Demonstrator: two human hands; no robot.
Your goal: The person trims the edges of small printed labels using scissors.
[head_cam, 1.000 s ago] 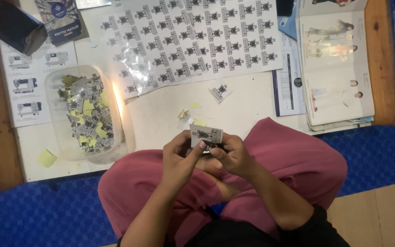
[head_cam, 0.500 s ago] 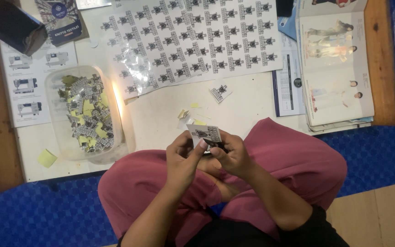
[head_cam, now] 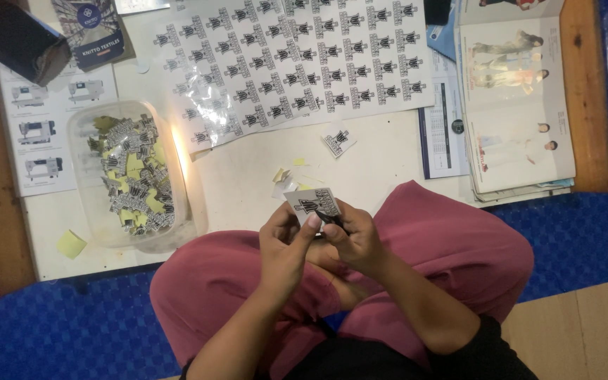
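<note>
While the left hand point(head_cam: 286, 243) pinches a sticker point(head_cam: 311, 202), the right hand point(head_cam: 353, 236) grips it too (over the lap).

You are pinching a small paper sticker point(head_cam: 311, 202), its white face looking smooth and faintly glossy, between your bare left hand point(head_cam: 284, 248) and right hand point(head_cam: 355, 239). The large sticker sheet point(head_cam: 297, 63) ahead is catching the light with a shiny film finish, crinkling at its near corner. The clear plastic tub point(head_cam: 129, 176) is showing cloudy, smooth walls around cut paper pieces. The tabletop point(head_cam: 248, 183) is looking matt and pale, its wooden edge point(head_cam: 585, 98) dull brown. Soft red cloth point(head_cam: 452, 246) is covering your knees, and the blue floor mat point(head_cam: 65, 331) is looking textured.
</note>
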